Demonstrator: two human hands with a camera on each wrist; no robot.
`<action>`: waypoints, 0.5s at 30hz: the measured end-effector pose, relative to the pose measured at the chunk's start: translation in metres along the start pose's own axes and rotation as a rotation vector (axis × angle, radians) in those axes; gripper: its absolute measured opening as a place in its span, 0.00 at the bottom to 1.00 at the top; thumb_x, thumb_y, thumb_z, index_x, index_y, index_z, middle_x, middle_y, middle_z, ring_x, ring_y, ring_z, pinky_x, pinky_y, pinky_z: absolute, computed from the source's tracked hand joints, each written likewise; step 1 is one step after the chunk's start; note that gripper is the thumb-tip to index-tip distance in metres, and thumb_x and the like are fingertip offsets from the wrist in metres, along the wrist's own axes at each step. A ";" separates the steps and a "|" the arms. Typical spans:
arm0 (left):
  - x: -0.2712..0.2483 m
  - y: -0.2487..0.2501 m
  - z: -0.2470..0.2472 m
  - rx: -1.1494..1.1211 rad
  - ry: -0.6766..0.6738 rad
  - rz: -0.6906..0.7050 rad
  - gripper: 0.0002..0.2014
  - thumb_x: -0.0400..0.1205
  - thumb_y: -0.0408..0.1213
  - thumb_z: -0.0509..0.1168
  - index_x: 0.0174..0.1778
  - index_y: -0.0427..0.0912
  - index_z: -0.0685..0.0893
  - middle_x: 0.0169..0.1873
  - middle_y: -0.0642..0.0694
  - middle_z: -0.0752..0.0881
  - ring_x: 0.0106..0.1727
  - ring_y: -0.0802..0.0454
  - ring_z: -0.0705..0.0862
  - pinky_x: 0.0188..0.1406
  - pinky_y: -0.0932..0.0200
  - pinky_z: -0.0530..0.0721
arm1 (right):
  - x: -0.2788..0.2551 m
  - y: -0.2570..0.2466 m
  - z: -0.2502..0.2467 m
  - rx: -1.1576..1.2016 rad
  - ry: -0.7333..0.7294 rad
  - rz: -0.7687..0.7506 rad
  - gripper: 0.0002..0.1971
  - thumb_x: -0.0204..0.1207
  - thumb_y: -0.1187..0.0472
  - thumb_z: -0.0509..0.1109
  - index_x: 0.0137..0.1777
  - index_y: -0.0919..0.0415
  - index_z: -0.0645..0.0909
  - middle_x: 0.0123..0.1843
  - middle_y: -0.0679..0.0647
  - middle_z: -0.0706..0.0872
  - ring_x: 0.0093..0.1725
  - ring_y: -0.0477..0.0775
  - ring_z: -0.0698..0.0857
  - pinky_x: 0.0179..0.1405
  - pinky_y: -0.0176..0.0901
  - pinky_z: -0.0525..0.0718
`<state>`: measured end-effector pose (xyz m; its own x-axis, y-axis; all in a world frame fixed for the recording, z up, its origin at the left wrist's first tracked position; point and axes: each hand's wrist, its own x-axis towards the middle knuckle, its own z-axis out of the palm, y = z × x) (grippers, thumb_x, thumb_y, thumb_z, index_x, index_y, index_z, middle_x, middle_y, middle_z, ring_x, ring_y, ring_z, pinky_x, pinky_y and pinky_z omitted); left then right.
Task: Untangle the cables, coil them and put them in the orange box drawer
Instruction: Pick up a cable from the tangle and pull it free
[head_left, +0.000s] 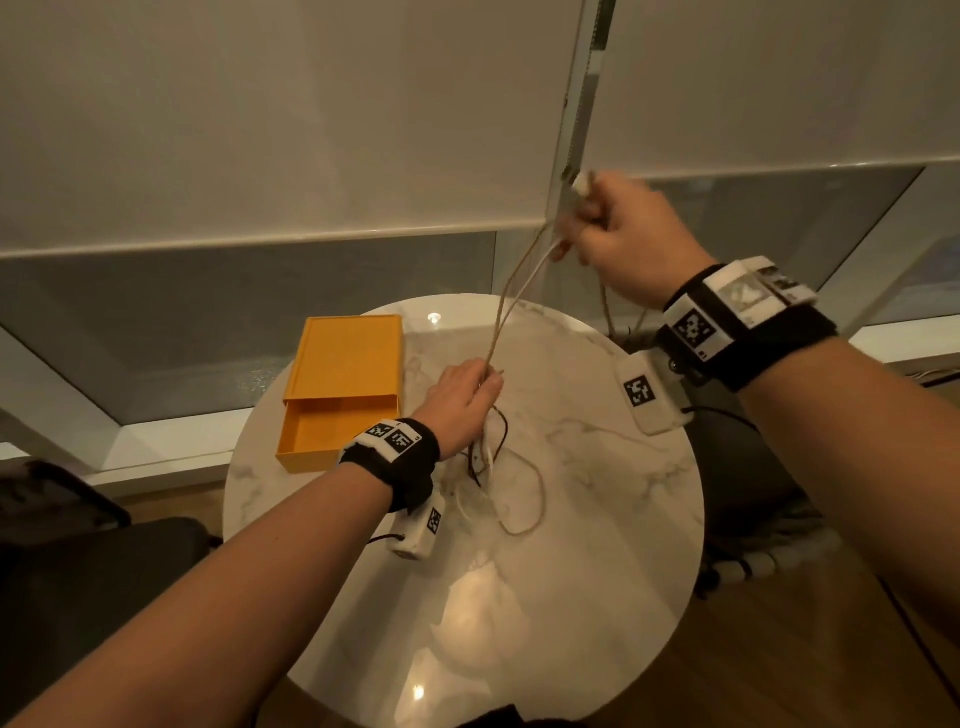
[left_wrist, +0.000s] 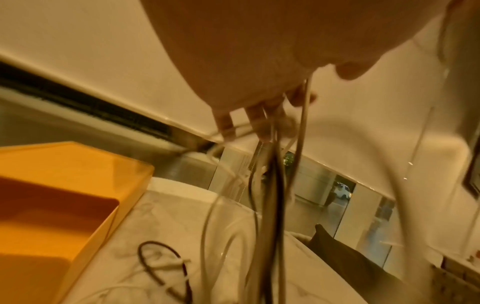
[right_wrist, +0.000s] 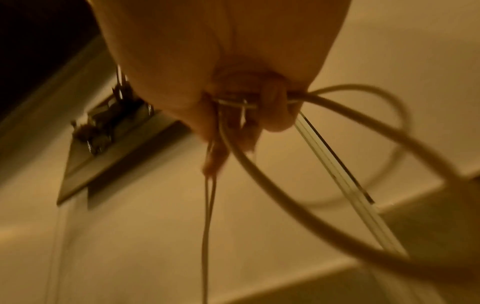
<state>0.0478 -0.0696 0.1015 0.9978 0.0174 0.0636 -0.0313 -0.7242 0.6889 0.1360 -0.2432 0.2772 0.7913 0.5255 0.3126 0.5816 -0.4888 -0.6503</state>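
Several tangled cables, beige, white and dark brown (head_left: 498, 467), lie on the round marble table (head_left: 597, 519). My left hand (head_left: 462, 400) grips the bundle just above the table; strands hang from its fingers (left_wrist: 259, 119) in the left wrist view. My right hand (head_left: 618, 228) is raised high to the right, holding the beige cable (head_left: 511, 306) and a white plug end (head_left: 581, 183); two strands run taut down to the left hand. Its fingers (right_wrist: 272, 111) curl round cable loops (right_wrist: 337, 148). The orange box (head_left: 345, 358) sits at the table's left with its drawer (head_left: 322, 436) pulled open.
Roller blinds (head_left: 311, 130) and a window frame stand behind the table. A dark chair (head_left: 78, 519) is at the left, a dark seat with a striped cloth (head_left: 753, 545) at the right. The near half of the table shows only lamp reflections.
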 end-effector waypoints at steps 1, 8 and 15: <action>0.000 -0.003 0.001 0.024 -0.042 0.006 0.14 0.89 0.46 0.52 0.52 0.43 0.79 0.48 0.48 0.78 0.53 0.47 0.75 0.57 0.47 0.76 | -0.002 0.008 0.006 -0.118 -0.053 0.045 0.03 0.84 0.54 0.65 0.48 0.48 0.76 0.45 0.48 0.87 0.45 0.50 0.87 0.45 0.48 0.83; -0.005 0.005 -0.007 -0.071 -0.085 -0.120 0.15 0.89 0.44 0.53 0.45 0.44 0.82 0.40 0.48 0.89 0.43 0.45 0.87 0.49 0.46 0.85 | -0.013 0.018 0.019 0.040 -0.071 0.141 0.09 0.83 0.50 0.67 0.53 0.54 0.79 0.47 0.48 0.89 0.47 0.48 0.90 0.47 0.34 0.85; 0.007 0.063 -0.051 -0.215 0.193 0.090 0.13 0.88 0.41 0.57 0.39 0.55 0.80 0.28 0.51 0.83 0.29 0.55 0.81 0.31 0.60 0.80 | -0.033 0.014 0.054 0.085 -0.306 0.149 0.14 0.78 0.53 0.74 0.57 0.53 0.74 0.49 0.49 0.85 0.39 0.39 0.86 0.36 0.32 0.84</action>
<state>0.0501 -0.0800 0.1823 0.9617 0.1054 0.2531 -0.1512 -0.5664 0.8102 0.1077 -0.2303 0.2204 0.7651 0.6439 -0.0039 0.4359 -0.5225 -0.7328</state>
